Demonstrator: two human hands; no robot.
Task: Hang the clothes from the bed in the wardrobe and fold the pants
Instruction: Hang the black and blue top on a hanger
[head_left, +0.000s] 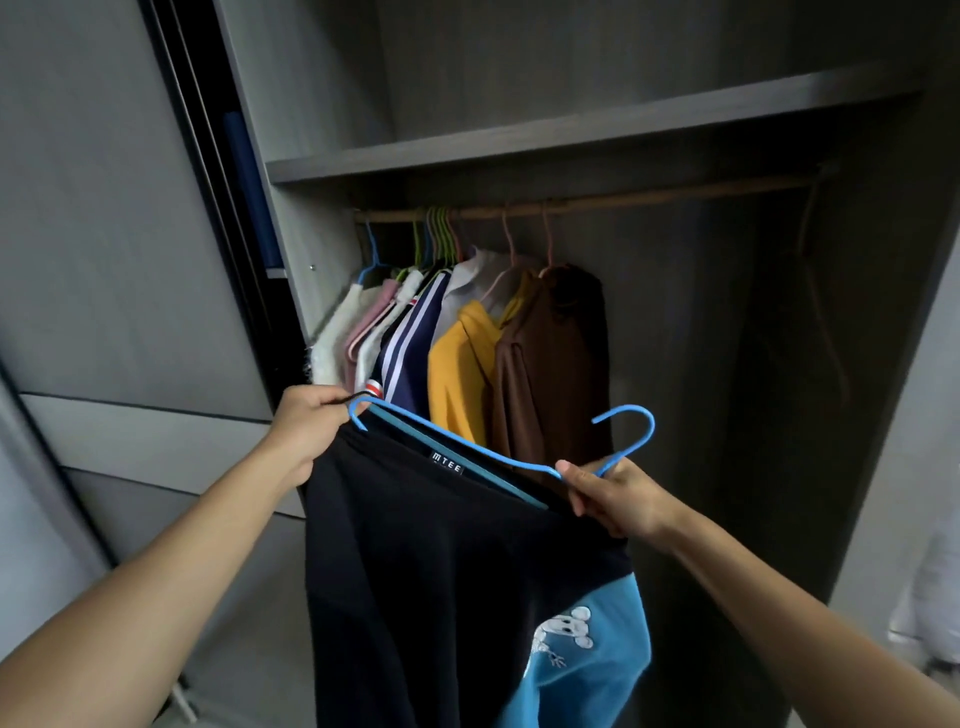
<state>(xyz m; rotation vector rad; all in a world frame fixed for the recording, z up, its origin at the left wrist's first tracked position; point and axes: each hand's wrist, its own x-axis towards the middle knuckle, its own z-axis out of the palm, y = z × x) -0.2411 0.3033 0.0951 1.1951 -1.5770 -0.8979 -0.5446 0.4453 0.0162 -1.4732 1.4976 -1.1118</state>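
Observation:
A black shirt (441, 561) with a blue printed lower part hangs in front of me, its collar label facing up. A blue hanger (498, 456) lies across its neck opening, hook pointing up and right. My left hand (304, 434) grips the shirt's shoulder at the hanger's left end. My right hand (615, 499) pinches the hanger just below its hook, along with the shirt's other shoulder. Both hands are in front of the open wardrobe, below its rail (649, 200).
Several garments hang on the rail's left half: white fluffy, pink, navy striped, yellow (460, 374) and brown (556, 364). An empty hanger (815, 260) hangs at the far right, with free rail between. A shelf (571, 135) runs above the rail. A sliding door (104, 234) stands at left.

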